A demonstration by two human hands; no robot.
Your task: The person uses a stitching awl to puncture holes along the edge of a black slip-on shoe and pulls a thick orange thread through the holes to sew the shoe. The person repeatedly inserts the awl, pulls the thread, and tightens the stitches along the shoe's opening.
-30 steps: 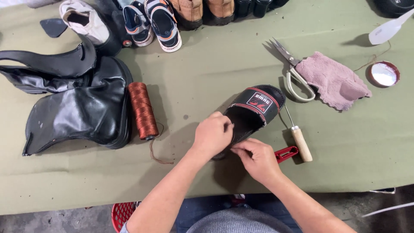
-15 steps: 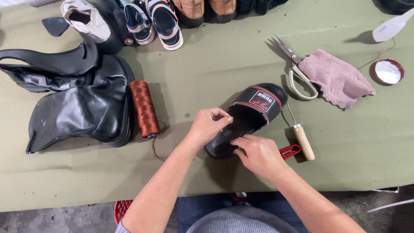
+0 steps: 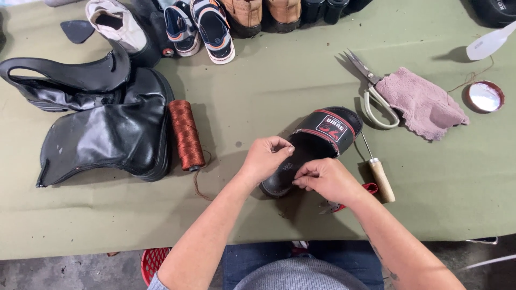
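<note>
Olive-green cloth covers the counter [image 3: 279, 70], with bare concrete floor along its near edge. Black slide sandal [image 3: 314, 145] lies just right of centre, toe strap pointing away, heel end toward the person. Left hand [image 3: 266, 158] rests over the sandal's heel edge, thumb and forefinger pressed together in a pinch; what they pinch is too fine to tell. Right hand [image 3: 328, 180] is likewise pinched shut at the sole's near edge, touching it.

Progress: work on the sandal appears under way, not finished; no stitching is discernible. Wooden-handled awl [image 3: 378, 172] and scissors [image 3: 371, 88] lie unused beside it; the rust-brown thread spool [image 3: 185, 134] sits well left, against the black boots [image 3: 102, 123].

Labels: the strap carries a black rectangular patch edged in red with pale lettering.
</note>
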